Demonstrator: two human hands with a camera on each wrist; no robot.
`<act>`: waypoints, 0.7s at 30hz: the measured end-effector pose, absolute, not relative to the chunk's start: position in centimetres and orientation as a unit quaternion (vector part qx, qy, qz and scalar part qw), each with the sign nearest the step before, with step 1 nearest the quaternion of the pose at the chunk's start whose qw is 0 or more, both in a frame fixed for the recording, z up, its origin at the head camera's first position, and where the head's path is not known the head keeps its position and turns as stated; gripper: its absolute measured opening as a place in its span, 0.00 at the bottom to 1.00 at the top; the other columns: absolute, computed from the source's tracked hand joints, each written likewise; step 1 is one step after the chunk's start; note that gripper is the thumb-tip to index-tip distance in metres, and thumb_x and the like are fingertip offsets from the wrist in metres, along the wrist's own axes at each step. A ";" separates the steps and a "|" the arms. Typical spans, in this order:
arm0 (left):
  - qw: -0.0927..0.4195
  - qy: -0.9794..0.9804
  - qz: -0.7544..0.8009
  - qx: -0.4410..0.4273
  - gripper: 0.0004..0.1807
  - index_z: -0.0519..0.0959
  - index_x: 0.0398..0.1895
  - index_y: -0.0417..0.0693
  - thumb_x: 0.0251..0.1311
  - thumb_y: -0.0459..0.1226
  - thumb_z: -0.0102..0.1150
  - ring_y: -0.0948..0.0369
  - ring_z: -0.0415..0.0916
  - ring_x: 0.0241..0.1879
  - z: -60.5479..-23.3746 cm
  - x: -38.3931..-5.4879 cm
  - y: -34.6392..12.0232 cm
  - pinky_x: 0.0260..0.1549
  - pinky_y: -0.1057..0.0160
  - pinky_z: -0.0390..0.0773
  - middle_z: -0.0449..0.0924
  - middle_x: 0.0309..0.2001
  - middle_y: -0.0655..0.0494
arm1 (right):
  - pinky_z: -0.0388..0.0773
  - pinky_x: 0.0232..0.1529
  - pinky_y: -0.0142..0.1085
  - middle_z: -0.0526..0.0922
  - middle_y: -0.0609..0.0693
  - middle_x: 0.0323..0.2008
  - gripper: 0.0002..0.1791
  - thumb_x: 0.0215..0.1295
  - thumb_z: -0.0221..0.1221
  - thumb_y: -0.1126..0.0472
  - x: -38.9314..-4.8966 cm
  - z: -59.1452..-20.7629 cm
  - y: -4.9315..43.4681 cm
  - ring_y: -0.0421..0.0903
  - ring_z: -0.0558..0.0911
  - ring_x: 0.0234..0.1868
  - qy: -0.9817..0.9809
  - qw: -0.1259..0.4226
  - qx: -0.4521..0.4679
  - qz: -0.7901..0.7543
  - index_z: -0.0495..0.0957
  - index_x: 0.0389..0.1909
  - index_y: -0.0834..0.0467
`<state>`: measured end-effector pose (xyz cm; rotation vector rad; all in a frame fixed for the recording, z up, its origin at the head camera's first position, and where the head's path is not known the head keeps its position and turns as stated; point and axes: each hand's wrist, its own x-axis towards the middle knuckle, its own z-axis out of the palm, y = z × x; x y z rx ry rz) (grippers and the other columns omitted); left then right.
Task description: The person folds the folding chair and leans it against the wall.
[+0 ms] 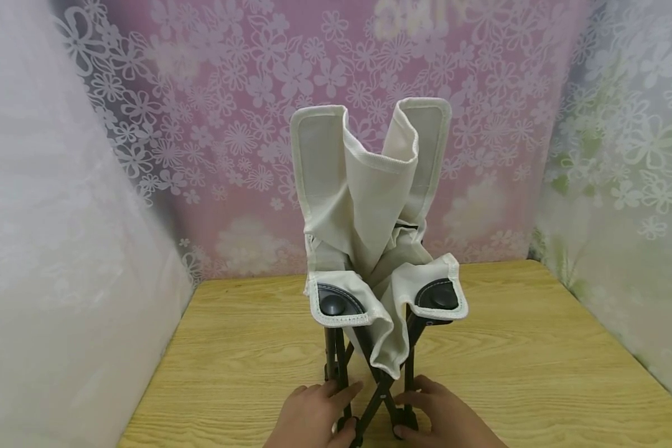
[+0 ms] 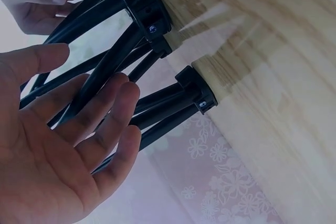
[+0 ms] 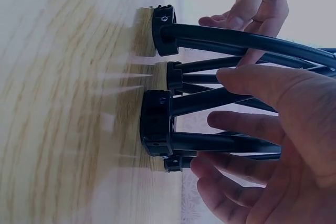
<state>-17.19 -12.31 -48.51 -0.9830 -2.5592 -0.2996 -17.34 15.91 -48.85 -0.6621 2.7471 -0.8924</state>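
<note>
A folding camp chair with cream fabric (image 1: 378, 199) and black tube legs (image 1: 383, 393) stands upright in the middle of the table, half collapsed. Its seat sags in folds between two front corners with black patches (image 1: 333, 303). My left hand (image 1: 315, 415) is low beside the left front leg, thumb and fingers spread loosely about the tubes. On the other side my right hand (image 1: 445, 412) sits by the right front leg, fingers slightly bent and apart around it. Black plastic feet (image 3: 157, 124) at the leg ends are on the tabletop.
The chair stands on a wood-grain table (image 1: 229, 361). Behind it hangs a pink curtain with white flowers (image 1: 246, 137). Pale sheets hang at the left side (image 1: 61, 249) and the right side (image 1: 633, 186).
</note>
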 end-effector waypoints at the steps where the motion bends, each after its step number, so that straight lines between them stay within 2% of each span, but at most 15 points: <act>1: 0.185 -0.912 -0.106 -0.350 0.25 0.87 0.59 0.62 0.55 0.48 0.72 0.73 0.65 0.20 -48.4 -17.2 -12.3 0.20 0.75 0.50 0.80 0.28 0.67 | 0.82 0.39 0.38 0.80 0.44 0.46 0.21 0.64 0.72 0.40 -17.4 -48.9 15.9 0.40 0.81 0.41 0.923 0.094 -0.221 -0.300 0.90 0.51 0.49; 9: 0.140 -0.915 -0.121 -0.358 0.18 0.90 0.54 0.62 0.60 0.48 0.69 0.73 0.69 0.21 -48.5 -17.2 -12.3 0.19 0.75 0.54 0.85 0.30 0.65 | 0.83 0.41 0.40 0.82 0.43 0.47 0.21 0.61 0.74 0.41 -17.5 -49.0 15.9 0.43 0.84 0.42 0.928 0.112 -0.205 -0.292 0.90 0.48 0.50; 15: 0.112 -0.922 -0.110 -0.353 0.16 0.91 0.48 0.66 0.55 0.48 0.71 0.73 0.67 0.20 -49.2 -17.1 -12.1 0.19 0.74 0.54 0.84 0.28 0.66 | 0.83 0.42 0.40 0.83 0.44 0.47 0.23 0.60 0.75 0.42 -17.6 -49.3 15.9 0.42 0.83 0.42 0.923 0.133 -0.205 -0.296 0.91 0.49 0.53; 21: 0.113 -0.924 -0.102 -0.351 0.13 0.91 0.44 0.69 0.53 0.47 0.72 0.73 0.66 0.19 -49.5 -16.9 -12.0 0.19 0.74 0.54 0.81 0.24 0.67 | 0.82 0.41 0.37 0.85 0.44 0.43 0.22 0.61 0.75 0.45 -17.7 -49.5 16.0 0.38 0.82 0.40 0.917 0.136 -0.220 -0.304 0.90 0.49 0.56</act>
